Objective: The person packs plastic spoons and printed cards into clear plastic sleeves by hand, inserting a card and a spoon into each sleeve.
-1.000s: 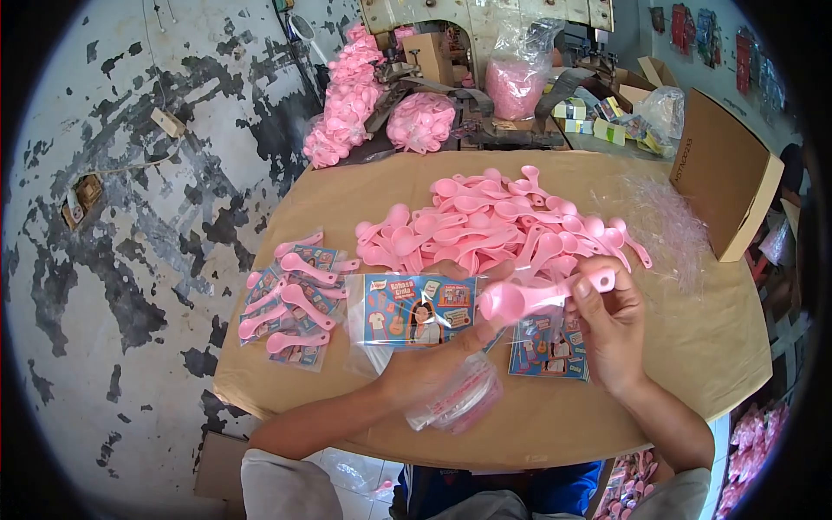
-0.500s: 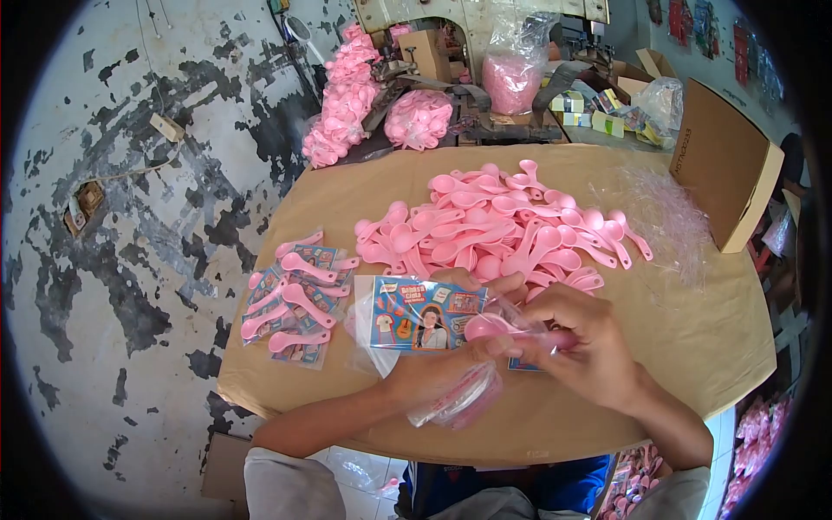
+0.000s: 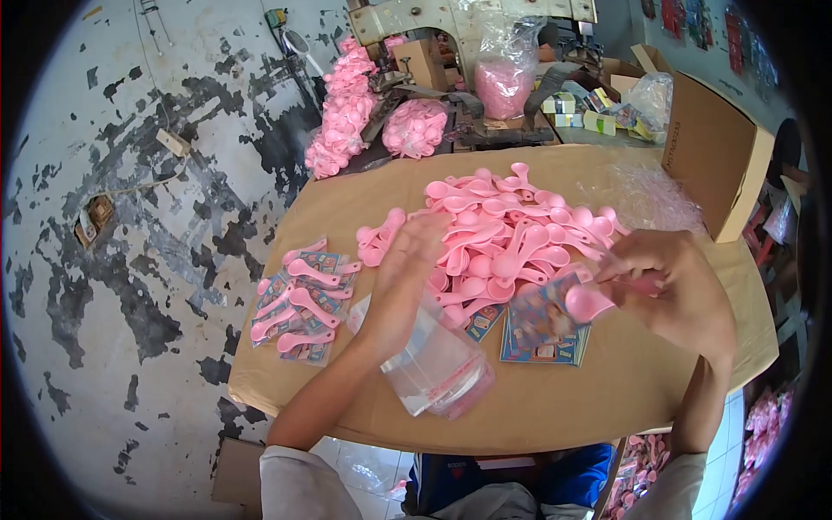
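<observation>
My right hand [image 3: 672, 290], fingers closed, grips a pink spoon [image 3: 589, 303] at the right of the table. A blurred printed card in clear plastic [image 3: 544, 310] hangs beside the spoon bowl, above a stack of printed cards [image 3: 555, 354]. My left hand [image 3: 418, 243] is stretched out over the left edge of a heap of pink spoons [image 3: 494, 230]; its fingers look extended but are smeared by motion. Below my left forearm lies a stack of clear plastic bags [image 3: 438, 364]. Another printed card [image 3: 484, 322] lies partly under the spoons.
Packets with cards and pink spoons [image 3: 303, 303] lie at the table's left. An upright cardboard box [image 3: 715, 156] and crumpled clear plastic [image 3: 654, 199] stand at the right. Behind the table are bagged pink spoons [image 3: 416, 128] and a machine [image 3: 468, 26].
My hands have moved apart. The left went up and left to the spoon heap, letting go of the card packet. The right moved right with the spoon, uncovering the bags and card stack.
</observation>
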Available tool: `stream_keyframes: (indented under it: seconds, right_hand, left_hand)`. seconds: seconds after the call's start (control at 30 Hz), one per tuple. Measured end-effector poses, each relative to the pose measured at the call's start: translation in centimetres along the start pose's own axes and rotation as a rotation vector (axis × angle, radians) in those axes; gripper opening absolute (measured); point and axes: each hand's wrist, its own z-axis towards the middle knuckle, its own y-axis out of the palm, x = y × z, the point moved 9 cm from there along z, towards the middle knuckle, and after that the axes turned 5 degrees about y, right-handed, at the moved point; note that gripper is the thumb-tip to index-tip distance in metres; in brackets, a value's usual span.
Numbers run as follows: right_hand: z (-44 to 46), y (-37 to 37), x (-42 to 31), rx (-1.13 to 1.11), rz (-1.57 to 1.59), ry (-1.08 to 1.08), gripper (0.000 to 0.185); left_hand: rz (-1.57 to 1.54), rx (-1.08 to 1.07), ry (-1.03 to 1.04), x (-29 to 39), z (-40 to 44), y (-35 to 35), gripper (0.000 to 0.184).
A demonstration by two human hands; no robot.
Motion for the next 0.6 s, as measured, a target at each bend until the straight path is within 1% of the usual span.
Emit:
stream_keyframes:
  seconds: [0.07,0.1,0.17,0.2,0.23,0.3,0.33,0.37,0.4,0.47,0.53,0.57,0.6]
  right_hand:
    - [0.2,-0.4,-0.7,0.023,0.009,0.008,0.016]
    - [0.0,-1.4,-1.2,0.072,-0.044,0.002,0.017]
    - [0.1,-1.1,-1.7,0.091,-0.034,0.056,0.016]
    - [0.1,-0.7,-1.8,0.100,-0.025,0.084,0.016]
    - [0.1,0.2,-1.9,0.100,-0.008,0.057,0.013]
    - [-0.3,2.7,-1.7,0.056,0.123,0.054,0.012]
    - [-0.4,3.6,-1.8,0.028,0.192,0.052,0.012]
    - [-0.5,4.2,-2.1,-0.051,0.267,0.077,0.016]
    - [-0.5,3.5,-2.3,0.052,0.268,-0.006,0.018]
    - [-0.7,2.4,-2.2,0.262,0.270,-0.163,0.021]
    - [-0.4,3.0,-0.9,0.216,0.323,-0.072,0.030]
    - [-0.2,3.9,-0.7,0.140,0.336,-0.007,0.032]
    - [-0.2,5.3,0.2,-0.023,0.421,0.060,0.035]
  left_hand:
    - [0.310,-0.161,0.011,0.5,0.4,2.2,0.064]
    - [0.459,-0.291,0.015,0.8,0.2,4.2,0.066]
    - [0.750,-0.538,0.026,1.1,-1.2,8.3,0.068]
    - [0.720,-0.527,0.081,1.0,-1.6,9.5,0.068]
    - [0.693,-0.518,0.134,0.4,-2.2,11.0,0.068]
    - [0.648,-0.497,0.054,-1.3,-3.0,11.6,0.067]
    - [0.629,-0.478,-0.082,-2.7,-3.6,11.2,0.067]
    - [0.580,-0.467,-0.136,-3.3,-3.9,10.8,0.067]
    - [0.532,-0.453,-0.190,-3.9,-4.4,10.4,0.067]
    - [0.379,-0.442,-0.135,-3.9,-4.7,9.7,0.067]
    - [0.168,-0.500,-0.393,-4.4,-6.1,10.0,0.067]
    - [0.059,-0.527,-0.519,-4.7,-6.9,10.4,0.066]
    - [0.008,-0.608,-0.539,-5.1,-7.5,10.9,0.065]
